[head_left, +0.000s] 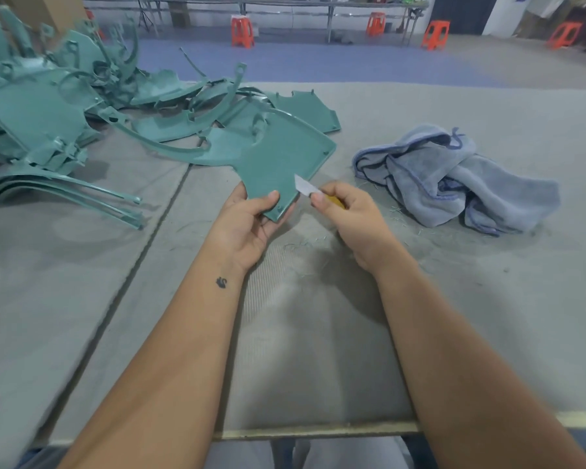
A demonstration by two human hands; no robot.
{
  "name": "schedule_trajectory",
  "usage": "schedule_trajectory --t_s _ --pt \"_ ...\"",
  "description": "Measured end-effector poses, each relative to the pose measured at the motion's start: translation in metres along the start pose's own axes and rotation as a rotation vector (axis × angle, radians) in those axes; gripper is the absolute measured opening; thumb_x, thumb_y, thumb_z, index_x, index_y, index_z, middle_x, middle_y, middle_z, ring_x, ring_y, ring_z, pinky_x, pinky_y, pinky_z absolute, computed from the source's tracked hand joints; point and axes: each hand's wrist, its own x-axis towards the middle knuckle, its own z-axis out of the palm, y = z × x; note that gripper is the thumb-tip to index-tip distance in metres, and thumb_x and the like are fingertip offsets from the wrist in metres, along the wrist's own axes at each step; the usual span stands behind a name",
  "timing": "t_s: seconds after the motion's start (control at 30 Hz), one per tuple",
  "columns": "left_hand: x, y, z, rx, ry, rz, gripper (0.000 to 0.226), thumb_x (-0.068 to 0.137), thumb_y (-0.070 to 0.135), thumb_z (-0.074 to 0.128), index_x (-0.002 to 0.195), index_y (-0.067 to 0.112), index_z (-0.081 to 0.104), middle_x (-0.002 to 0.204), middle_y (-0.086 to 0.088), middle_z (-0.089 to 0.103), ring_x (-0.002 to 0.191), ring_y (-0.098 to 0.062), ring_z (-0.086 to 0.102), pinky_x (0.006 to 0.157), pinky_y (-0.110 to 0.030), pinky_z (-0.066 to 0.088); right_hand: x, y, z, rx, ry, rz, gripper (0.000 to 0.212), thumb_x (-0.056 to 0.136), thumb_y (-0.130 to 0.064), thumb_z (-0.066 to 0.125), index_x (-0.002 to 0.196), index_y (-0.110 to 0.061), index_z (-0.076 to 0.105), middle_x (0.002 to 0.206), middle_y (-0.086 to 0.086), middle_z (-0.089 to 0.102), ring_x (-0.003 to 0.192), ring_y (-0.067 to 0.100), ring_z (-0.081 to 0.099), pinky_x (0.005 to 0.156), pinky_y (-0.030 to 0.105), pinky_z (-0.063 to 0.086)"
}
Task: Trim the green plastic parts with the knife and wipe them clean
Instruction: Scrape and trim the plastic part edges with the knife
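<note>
Left hand (247, 225) grips a green part (278, 160), right hand (349, 214) pinches the knife (305, 188) against its edge; untrimmed pile (48, 106) at ten o'clock, cloth (454, 177) unused at two o'clock.

The left hand (247, 225) grips the near corner of a flat green plastic part (278, 164), thumb on top, while the right hand (345, 214) holds a yellow-handled knife (313, 192) with its blade tip against the part's right edge. A crumpled blue cloth (454, 177) lies just right on the grey tabletop (318, 333). A heap of green parts (65, 106) sits far left, and orange stools (242, 30) stand on the floor beyond.
</note>
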Motion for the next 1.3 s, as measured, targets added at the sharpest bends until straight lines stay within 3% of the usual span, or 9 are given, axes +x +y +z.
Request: schedule_trajectory --t_s 0.2,0.37,0.43,0.6,0.8,1.07,1.17,1.3 --pt "0.001 0.001 -0.001 0.011 -0.003 -0.018 0.040 0.092 -0.013 0.045 0.112 0.017 0.060 0.119 -0.015 0.068 0.090 -0.028 0.071 0.063 -0.028 0.059 0.004 0.000 0.001 0.072 0.138 0.074 0.021 0.093 -0.032 0.061 0.074 -0.023 0.062 0.063 -0.005 0.042 0.052 0.003 0.033 0.049 0.016 0.029" --pt "0.001 0.001 0.000 0.036 0.011 0.002 0.036 0.093 -0.013 0.044 0.110 0.015 0.060 0.095 -0.008 0.075 0.082 -0.023 0.073 0.061 -0.029 0.059 -0.002 -0.002 0.005 -0.041 -0.083 -0.005 0.018 0.092 -0.023 0.063 0.075 -0.024 0.064 0.065 -0.003 0.049 0.056 0.004 0.040 0.051 0.012 0.033" --pt "0.001 0.002 0.000 0.081 -0.001 -0.009 0.033 0.093 -0.012 0.045 0.109 0.013 0.061 0.093 -0.007 0.075 0.081 -0.021 0.073 0.063 -0.027 0.059 -0.003 -0.003 0.005 -0.052 -0.075 0.018 0.019 0.092 -0.023 0.064 0.073 -0.023 0.063 0.058 -0.010 0.046 0.051 0.002 0.037 0.049 0.012 0.032" --pt "-0.001 0.003 -0.003 0.141 -0.052 -0.077 0.032 0.091 -0.011 0.048 0.110 0.010 0.062 0.097 -0.009 0.075 0.082 -0.020 0.073 0.063 -0.027 0.059 0.000 -0.007 -0.006 0.297 0.076 0.107 0.022 0.096 -0.019 0.058 0.073 -0.019 0.059 0.051 -0.018 0.051 0.044 -0.004 0.044 0.048 0.008 0.035" --pt "-0.003 0.019 -0.016 0.105 0.024 0.001 0.036 0.090 -0.011 0.044 0.103 0.017 0.062 0.089 -0.002 0.073 0.075 -0.017 0.070 0.062 -0.029 0.059 0.007 -0.008 -0.021 0.732 0.330 0.236 0.028 0.101 -0.024 0.048 0.073 -0.020 0.048 0.060 -0.005 0.038 0.052 0.009 0.026 0.053 0.022 0.023" --pt "-0.003 0.028 -0.022 0.164 0.264 0.083 0.015 0.091 0.005 0.055 0.093 0.018 0.062 0.082 0.001 0.065 0.065 -0.012 0.056 0.052 -0.020 0.049 0.005 -0.012 -0.015 0.434 0.301 0.218 0.027 0.098 -0.031 0.052 0.076 -0.018 0.050 0.062 -0.006 0.037 0.052 0.009 0.026 0.050 0.023 0.021" --pt "-0.003 0.034 -0.027 0.179 0.311 0.152 0.014 0.093 0.008 0.059 0.099 0.020 0.062 0.082 0.005 0.068 0.066 -0.011 0.064 0.058 -0.022 0.054 0.005 -0.009 -0.013 0.276 0.345 0.138 0.024 0.097 -0.028 0.054 0.074 -0.021 0.053 0.058 -0.010 0.036 0.052 0.007 0.028 0.051 0.020 0.025" --pt "-0.003 0.038 -0.033 0.141 0.327 0.221 0.017 0.095 0.006 0.059 0.101 0.022 0.062 0.099 -0.001 0.070 0.083 -0.022 0.071 0.067 -0.032 0.059 0.004 -0.006 -0.010 0.111 0.369 0.062 0.024 0.097 -0.025 0.052 0.074 -0.023 0.050 0.059 -0.013 0.037 0.048 0.000 0.029 0.046 0.012 0.028"
